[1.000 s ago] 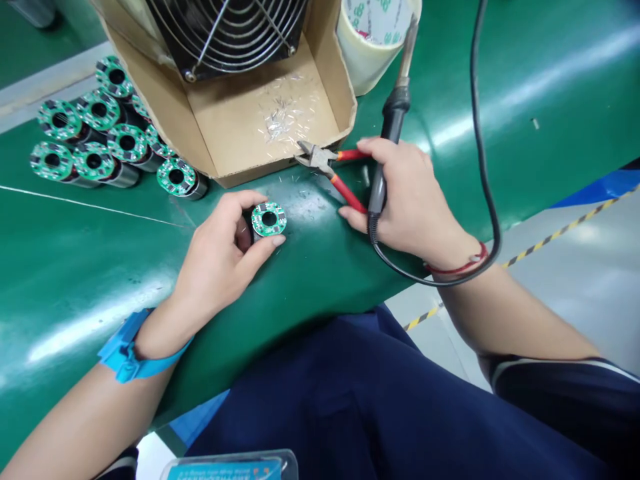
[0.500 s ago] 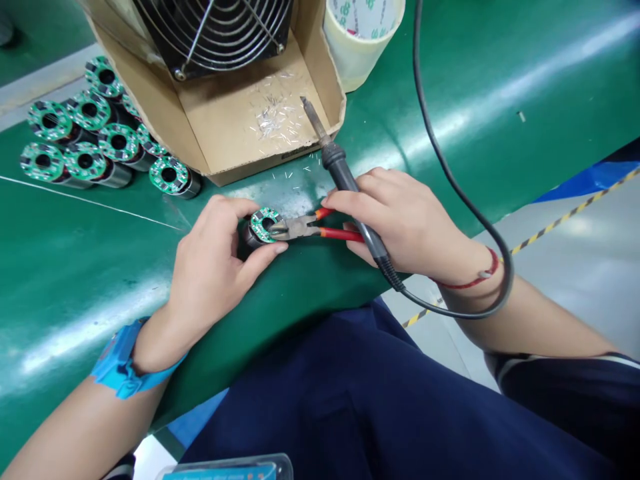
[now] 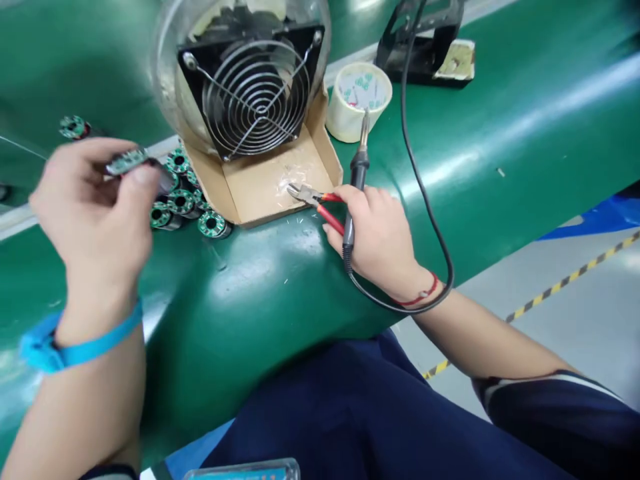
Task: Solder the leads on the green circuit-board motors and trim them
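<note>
My left hand [image 3: 103, 207] is closed around a small motor part with a ring-shaped green circuit board [image 3: 126, 162], raised and tilted at the left. Several similar motor parts [image 3: 183, 200] stand close by on the green table, their boards facing up. My right hand [image 3: 383, 237] grips red-handled cutting pliers [image 3: 306, 195], whose jaws are parted over the front of a cardboard tray [image 3: 270, 207]. The same hand also holds a soldering iron [image 3: 358, 170], its tip pointing away from me and its cable looping over my wrist.
A black fan with a wire guard [image 3: 261, 110] stands at the back of the tray, with wire clippings in front. Beyond the tray sit a roll of tape [image 3: 359, 100] and a soldering iron stand with a sponge [image 3: 456, 61]. One more motor part [image 3: 75, 127] is at the far left.
My left hand has lifted the motor part from the table and carried it left, beside the group. The pliers have come off its board and moved to the tray, jaws open. The view has shifted.
</note>
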Demonstrator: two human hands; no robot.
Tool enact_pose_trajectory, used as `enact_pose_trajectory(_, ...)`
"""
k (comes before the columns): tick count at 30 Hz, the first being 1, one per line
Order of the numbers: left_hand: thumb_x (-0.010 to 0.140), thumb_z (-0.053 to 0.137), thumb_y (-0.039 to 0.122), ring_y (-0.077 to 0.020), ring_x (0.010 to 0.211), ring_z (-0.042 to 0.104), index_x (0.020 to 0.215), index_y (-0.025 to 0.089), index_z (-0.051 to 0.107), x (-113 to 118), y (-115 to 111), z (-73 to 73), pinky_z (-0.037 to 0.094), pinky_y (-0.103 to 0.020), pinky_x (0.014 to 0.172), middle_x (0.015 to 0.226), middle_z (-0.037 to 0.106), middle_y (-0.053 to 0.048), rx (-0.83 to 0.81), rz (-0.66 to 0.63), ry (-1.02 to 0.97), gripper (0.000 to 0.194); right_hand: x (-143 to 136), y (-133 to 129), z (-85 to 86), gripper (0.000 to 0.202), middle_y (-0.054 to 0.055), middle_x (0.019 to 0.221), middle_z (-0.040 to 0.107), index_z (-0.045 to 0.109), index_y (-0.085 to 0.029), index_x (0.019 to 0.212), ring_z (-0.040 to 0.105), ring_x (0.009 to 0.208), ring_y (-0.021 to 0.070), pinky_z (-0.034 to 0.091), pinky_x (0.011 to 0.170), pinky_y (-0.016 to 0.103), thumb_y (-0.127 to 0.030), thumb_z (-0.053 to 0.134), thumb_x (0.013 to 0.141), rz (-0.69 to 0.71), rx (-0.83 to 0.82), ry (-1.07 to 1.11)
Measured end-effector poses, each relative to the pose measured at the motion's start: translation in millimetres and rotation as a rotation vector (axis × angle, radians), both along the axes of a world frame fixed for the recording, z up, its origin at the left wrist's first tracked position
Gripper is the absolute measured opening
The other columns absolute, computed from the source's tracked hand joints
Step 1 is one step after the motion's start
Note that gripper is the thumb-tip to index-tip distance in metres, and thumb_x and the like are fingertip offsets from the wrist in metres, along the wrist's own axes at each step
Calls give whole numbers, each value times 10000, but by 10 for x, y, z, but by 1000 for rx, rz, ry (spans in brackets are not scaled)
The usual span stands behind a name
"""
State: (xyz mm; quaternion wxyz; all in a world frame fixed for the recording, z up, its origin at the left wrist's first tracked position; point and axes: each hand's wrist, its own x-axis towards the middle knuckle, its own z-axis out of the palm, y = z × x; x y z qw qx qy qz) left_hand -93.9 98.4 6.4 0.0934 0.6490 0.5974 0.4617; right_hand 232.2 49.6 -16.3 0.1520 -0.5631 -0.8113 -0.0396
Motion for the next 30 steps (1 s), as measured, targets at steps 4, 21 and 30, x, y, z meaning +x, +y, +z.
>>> enact_pose_trajectory(4,884,703,283,-114,955,639,1231,42,670,-224,774,-7,560,-359,980,1113,717,-74,-366,244,174,425,60,67,-21,441,181,1184,692,636,-118,1250,629,1126,341,499,950,475,-465,592,983,111,105,125)
enact_pose_trajectory(21,750,794,523,-372,1363,506,1432,108,431,-1905,857,106,388,-622,1165,1512,466,-215,-452,721,218,878,437,451,-207,524,140,1158,770,625,-301,1434,768,975,338,602,957,520,-454,613,933,-159,-26,594)
enact_pose_trajectory(30,706,719,729,-136,682,451,902,208,641,-2680,337,-28,404,-287,708,728,549,-6,-548,471,340,563,306,524,-139,439,120,1017,770,621,-305,1374,745,804,296,623,738,447,-357,599,938,-72,58,542)
